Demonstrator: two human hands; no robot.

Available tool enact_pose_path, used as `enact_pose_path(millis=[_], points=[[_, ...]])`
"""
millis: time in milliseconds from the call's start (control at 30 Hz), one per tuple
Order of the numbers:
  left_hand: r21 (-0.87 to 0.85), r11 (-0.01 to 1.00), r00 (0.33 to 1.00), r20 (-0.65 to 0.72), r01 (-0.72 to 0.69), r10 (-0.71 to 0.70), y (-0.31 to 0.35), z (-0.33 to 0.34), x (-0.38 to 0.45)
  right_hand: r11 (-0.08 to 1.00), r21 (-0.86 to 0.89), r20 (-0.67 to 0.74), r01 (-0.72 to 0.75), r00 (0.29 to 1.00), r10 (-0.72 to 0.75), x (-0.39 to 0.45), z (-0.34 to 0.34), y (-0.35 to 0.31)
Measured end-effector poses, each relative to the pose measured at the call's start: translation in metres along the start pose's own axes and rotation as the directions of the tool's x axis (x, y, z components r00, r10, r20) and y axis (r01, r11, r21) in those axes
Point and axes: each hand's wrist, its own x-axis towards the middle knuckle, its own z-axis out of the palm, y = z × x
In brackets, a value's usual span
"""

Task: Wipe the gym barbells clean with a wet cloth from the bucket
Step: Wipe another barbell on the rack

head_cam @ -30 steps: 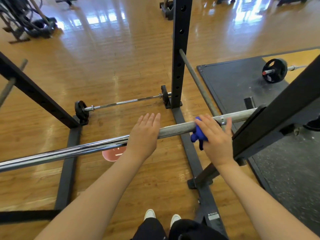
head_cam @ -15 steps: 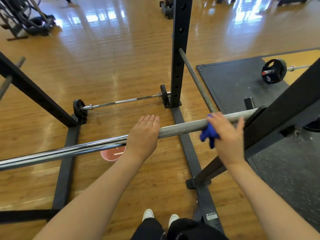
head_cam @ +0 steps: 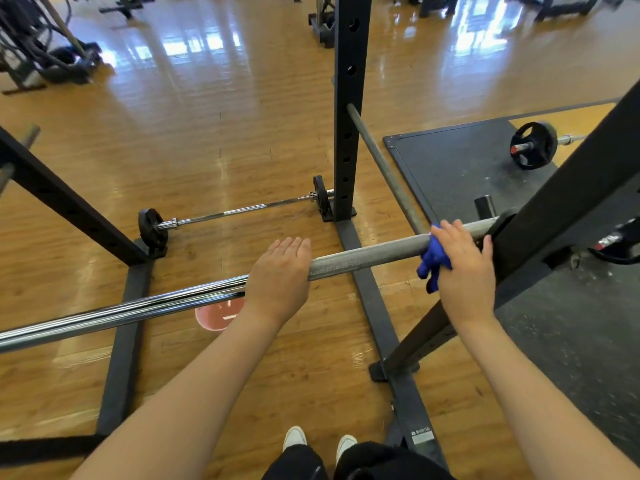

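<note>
Both hands [head_cam: 278,271] on barbell [head_cam: 363,257], w/ cloth [head_cam: 431,259].

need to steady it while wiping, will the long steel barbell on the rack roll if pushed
The long steel barbell is round and rests on the black rack, so it probably turns or rolls. The left hand lying flat on it likely damps that.

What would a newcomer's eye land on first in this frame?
First, the long silver steel barbell crossing the middle of the view, with the left hand resting flat on it. Next, the bright blue cloth that the right hand grips around the bar beside the black rack upright. Beyond, a small black-plated barbell lies on the wooden floor.
</note>
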Motion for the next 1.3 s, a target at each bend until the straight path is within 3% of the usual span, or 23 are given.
enact_pose_path(millis=[67, 133, 300, 400, 433, 533, 600, 733, 800, 967, 1067, 1200, 1300], points=[[0.0, 1.0, 1.0, -0.006, -0.001, 0.001, 0.001, 0.0, 0.0, 0.997, 0.009, -0.043, -0.077, 0.996, 0.078, -0.001, 0.0, -0.006], [-0.001, 1.0, 1.0, -0.017, -0.004, 0.003, 0.001, 0.001, 0.001, 0.997, 0.039, -0.037, -0.065, 0.997, 0.066, -0.005, 0.01, -0.023], [0.002, 1.0, 0.999, -0.034, -0.013, 0.014, 0.001, 0.001, 0.001, 0.99, -0.002, 0.051, 0.143, 0.988, -0.143, -0.003, 0.003, -0.004], [0.004, 1.0, 0.999, -0.044, -0.011, 0.011, 0.001, 0.001, 0.001, 1.0, -0.006, 0.016, 0.001, 1.0, -0.001, 0.002, -0.005, 0.002], [0.004, 1.0, 0.999, -0.042, -0.008, 0.008, 0.001, 0.001, 0.002, 1.0, -0.008, 0.01, 0.021, 1.0, -0.021, 0.001, -0.002, -0.008], [0.0, 1.0, 0.999, -0.043, -0.006, 0.006, 0.001, 0.0, 0.001, 0.965, 0.039, 0.105, 0.259, 0.959, -0.262, -0.01, 0.016, -0.04], [0.001, 1.0, 0.999, -0.042, -0.01, 0.01, 0.001, -0.001, 0.0, 0.949, 0.092, 0.132, 0.301, 0.941, -0.311, -0.008, 0.013, -0.036], [-0.004, 1.0, 0.999, -0.035, -0.008, 0.008, 0.002, -0.002, 0.001, 0.996, 0.073, 0.061, 0.058, 0.996, -0.062, -0.001, -0.004, -0.005], [-0.007, 1.0, 1.0, -0.029, -0.002, 0.002, 0.003, -0.003, 0.001, 0.998, 0.059, 0.018, 0.014, 1.0, -0.015, -0.003, 0.002, -0.016], [-0.01, 1.0, 1.0, 0.02, 0.002, -0.001, 0.006, -0.009, 0.001, 0.955, 0.157, 0.086, 0.251, 0.96, -0.267, -0.019, 0.03, -0.074], [0.0, 1.0, 1.0, 0.02, -0.004, 0.004, 0.005, -0.011, 0.0, 0.929, 0.147, 0.122, 0.339, 0.926, -0.357, -0.013, 0.022, -0.065], [-0.008, 1.0, 1.0, 0.023, 0.008, -0.008, 0.008, -0.017, 0.0, 0.99, 0.09, 0.052, 0.111, 0.992, -0.116, -0.003, 0.0, -0.012], [-0.031, 0.999, 0.998, 0.058, 0.036, -0.034, 0.011, -0.019, 0.001, 0.996, 0.084, 0.003, 0.034, 0.999, -0.035, -0.003, 0.007, -0.012]])
